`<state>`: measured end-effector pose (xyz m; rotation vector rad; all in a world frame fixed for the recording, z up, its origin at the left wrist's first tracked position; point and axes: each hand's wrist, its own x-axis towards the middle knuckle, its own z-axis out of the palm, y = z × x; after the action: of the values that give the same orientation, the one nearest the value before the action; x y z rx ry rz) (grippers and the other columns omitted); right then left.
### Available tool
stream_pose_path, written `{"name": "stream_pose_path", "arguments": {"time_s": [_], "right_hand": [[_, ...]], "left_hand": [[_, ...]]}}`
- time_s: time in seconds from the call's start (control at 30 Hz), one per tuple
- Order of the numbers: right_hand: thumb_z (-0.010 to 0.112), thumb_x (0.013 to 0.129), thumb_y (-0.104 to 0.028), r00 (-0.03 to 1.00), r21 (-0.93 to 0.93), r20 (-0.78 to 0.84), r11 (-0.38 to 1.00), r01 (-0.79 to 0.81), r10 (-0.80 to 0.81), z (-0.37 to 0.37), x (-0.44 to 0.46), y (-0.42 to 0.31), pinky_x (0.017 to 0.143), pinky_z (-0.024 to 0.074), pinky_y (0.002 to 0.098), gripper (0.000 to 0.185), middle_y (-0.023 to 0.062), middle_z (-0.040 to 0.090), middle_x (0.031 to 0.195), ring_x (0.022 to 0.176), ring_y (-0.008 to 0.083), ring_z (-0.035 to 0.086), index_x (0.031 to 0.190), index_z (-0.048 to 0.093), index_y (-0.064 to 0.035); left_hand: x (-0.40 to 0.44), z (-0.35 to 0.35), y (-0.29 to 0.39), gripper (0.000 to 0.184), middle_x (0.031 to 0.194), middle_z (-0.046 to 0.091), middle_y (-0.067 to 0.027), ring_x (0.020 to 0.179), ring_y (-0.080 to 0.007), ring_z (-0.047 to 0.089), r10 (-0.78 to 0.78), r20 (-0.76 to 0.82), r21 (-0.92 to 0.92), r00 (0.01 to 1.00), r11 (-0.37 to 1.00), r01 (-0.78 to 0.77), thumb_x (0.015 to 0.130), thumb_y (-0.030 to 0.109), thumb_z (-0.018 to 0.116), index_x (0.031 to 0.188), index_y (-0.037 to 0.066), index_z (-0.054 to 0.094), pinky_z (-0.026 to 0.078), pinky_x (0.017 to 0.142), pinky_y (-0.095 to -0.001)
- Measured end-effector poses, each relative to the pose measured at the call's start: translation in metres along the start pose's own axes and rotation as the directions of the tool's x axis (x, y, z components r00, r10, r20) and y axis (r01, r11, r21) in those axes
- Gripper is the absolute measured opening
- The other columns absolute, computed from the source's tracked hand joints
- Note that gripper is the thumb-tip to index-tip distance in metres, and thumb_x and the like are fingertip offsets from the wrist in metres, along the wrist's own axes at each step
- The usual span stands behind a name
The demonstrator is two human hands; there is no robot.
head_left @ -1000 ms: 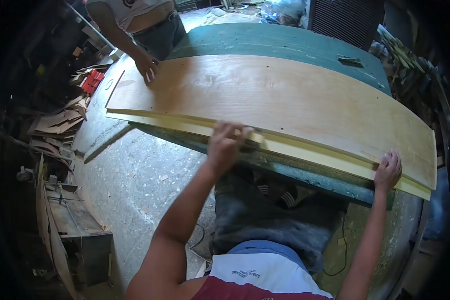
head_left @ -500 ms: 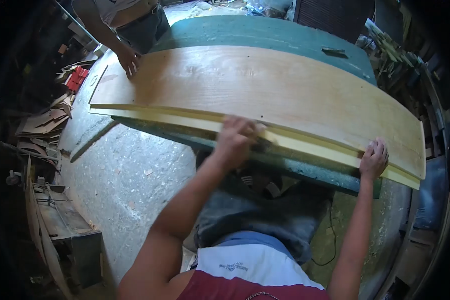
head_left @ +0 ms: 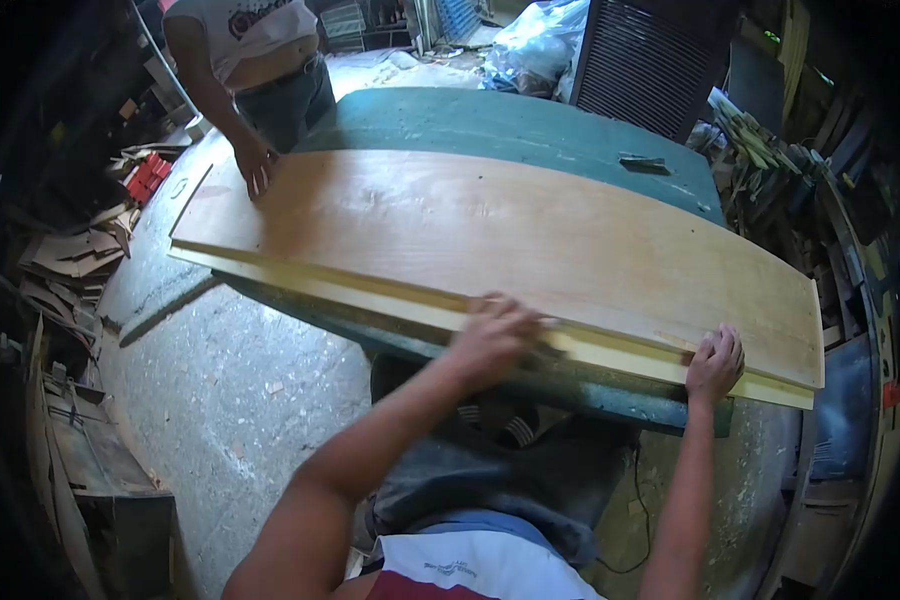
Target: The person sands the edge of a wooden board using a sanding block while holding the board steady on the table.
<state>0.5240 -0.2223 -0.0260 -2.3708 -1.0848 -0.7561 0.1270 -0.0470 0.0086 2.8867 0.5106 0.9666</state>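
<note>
A long wooden panel (head_left: 490, 230) lies over a pale yellow-edged board (head_left: 370, 300) on a green table (head_left: 420, 115). My left hand (head_left: 495, 335) is closed at the near edge of the panel, around a small, blurred block-like object (head_left: 548, 347) that I cannot make out. Farther right, my right hand (head_left: 715, 365) rests on the same near edge, its fingers over the panel's top and closed around the edge.
A co-worker (head_left: 270, 90) stands at the far left with one hand (head_left: 257, 170) on the panel. Wood scraps (head_left: 80, 250) and a red object (head_left: 148, 178) lie left. A dark louvred panel (head_left: 645, 65), plastic bags (head_left: 535, 50) and wood strips (head_left: 760, 140) stand behind.
The view has shifted, so the table sits farther left and more of the background shows. My left hand, blurred, stays at the near edge; my right hand keeps its place on the panel.
</note>
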Motion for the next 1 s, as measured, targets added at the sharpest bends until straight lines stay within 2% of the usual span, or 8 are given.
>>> {"name": "stream_pose_path", "arguments": {"time_s": [0.17, 0.27, 0.4, 0.53, 0.57, 0.77, 0.87, 1.0], "right_hand": [[0.059, 0.098, -0.031, 0.998, 0.052, -0.004, 0.997, 0.058, -0.058, 0.0, 0.004, 0.009, 0.113, 0.0404, 0.0487, 0.04, 0.0136, 0.063, 0.14, 0.131, 0.0354, 0.056, 0.131, 0.065, -0.0074], [0.059, 0.099, -0.032, 0.998, 0.059, 0.017, 0.996, 0.062, -0.063, 0.003, 0.001, 0.011, 0.112, 0.0413, 0.0489, 0.04, 0.0133, 0.064, 0.14, 0.131, 0.0353, 0.057, 0.13, 0.065, -0.0074], [0.06, 0.098, -0.03, 0.999, -0.009, 0.04, 1.0, -0.009, 0.009, 0.002, 0.004, 0.004, 0.111, 0.042, 0.049, 0.038, 0.0133, 0.064, 0.138, 0.13, 0.0355, 0.057, 0.129, 0.066, -0.0085], [0.059, 0.099, -0.029, 0.998, -0.067, 0.053, 0.997, -0.025, 0.029, 0.002, -0.017, 0.02, 0.111, 0.0421, 0.0493, 0.039, 0.0139, 0.065, 0.137, 0.13, 0.0359, 0.057, 0.13, 0.065, -0.0074], [0.058, 0.1, -0.029, 0.998, -0.091, 0.053, 0.995, -0.039, 0.044, 0.016, 0.003, 0.013, 0.111, 0.0419, 0.0492, 0.039, 0.0142, 0.065, 0.137, 0.13, 0.036, 0.057, 0.131, 0.065, -0.0068], [0.057, 0.102, -0.029, 0.998, 0.053, 0.02, 0.997, 0.056, -0.057, -0.004, 0.003, 0.009, 0.112, 0.0419, 0.0485, 0.038, 0.0152, 0.066, 0.137, 0.13, 0.0362, 0.058, 0.129, 0.066, -0.0057], [0.056, 0.102, -0.029, 0.997, 0.073, -0.005, 0.994, 0.079, -0.079, 0.002, 0.002, 0.014, 0.112, 0.0421, 0.0482, 0.037, 0.0145, 0.066, 0.137, 0.13, 0.0359, 0.058, 0.129, 0.066, -0.0056], [0.057, 0.101, -0.029, 0.999, 0.053, -0.036, 0.998, 0.031, -0.029, -0.001, -0.002, 0.003, 0.112, 0.0418, 0.0478, 0.036, 0.0138, 0.066, 0.137, 0.13, 0.0355, 0.058, 0.128, 0.066, -0.0058]], "left_hand": [[0.029, 0.03, 0.033, 0.043, 0.115, 0.064, -0.0018, 0.114, -0.0224, 0.06, -0.018, 0.012, 0.101, 1.0, 0.995, 0.017, 0.084, 0.019, 0.071, 0.126, 0.02, 0.074, 0.043, 0.104, -0.0502], [-0.017, -0.013, -0.035, 0.012, 0.102, 0.072, -0.0023, 0.097, -0.0263, 0.068, -0.103, -0.237, 0.004, 0.966, 0.994, 0.108, 0.071, 0.017, 0.073, 0.079, 0.018, 0.081, 0.048, 0.092, -0.0461], [-0.071, -0.082, -0.093, 0.038, 0.103, 0.07, -0.005, 0.103, -0.0277, 0.065, -0.242, -0.186, 0.312, 0.952, 0.904, 0.291, 0.066, 0.019, 0.08, 0.104, 0.016, 0.082, 0.045, 0.099, -0.0479], [-0.059, -0.019, -0.058, 0.035, 0.1, 0.069, -0.0054, 0.105, -0.0282, 0.065, -0.191, -0.13, -0.067, 0.973, 0.981, 0.184, 0.071, 0.014, 0.075, 0.106, 0.016, 0.08, 0.045, 0.098, -0.0481], [-0.045, 0.015, -0.042, 0.034, 0.104, 0.068, -0.005, 0.107, -0.0272, 0.063, -0.074, -0.153, 0.11, 0.985, 0.99, 0.091, 0.076, 0.015, 0.072, 0.109, 0.014, 0.078, 0.045, 0.098, -0.0486], [0.043, 0.039, 0.047, 0.034, 0.114, 0.063, -0.0025, 0.109, -0.0209, 0.06, -0.054, -0.047, 0.101, 0.997, 0.993, 0.058, 0.088, 0.018, 0.064, 0.12, 0.016, 0.075, 0.045, 0.094, -0.041], [-0.012, 0.007, -0.024, 0.032, 0.107, 0.068, -0.0067, 0.106, -0.0257, 0.065, -0.073, -0.138, -0.02, 0.988, 0.997, 0.071, 0.084, 0.012, 0.068, 0.115, 0.017, 0.077, 0.051, 0.088, -0.0445], [-0.095, -0.085, -0.119, 0.039, 0.103, 0.069, -0.008, 0.099, -0.0284, 0.067, -0.172, -0.16, 0.304, 0.972, 0.928, 0.214, 0.073, 0.016, 0.08, 0.113, 0.016, 0.078, 0.054, 0.086, -0.0462]]}}
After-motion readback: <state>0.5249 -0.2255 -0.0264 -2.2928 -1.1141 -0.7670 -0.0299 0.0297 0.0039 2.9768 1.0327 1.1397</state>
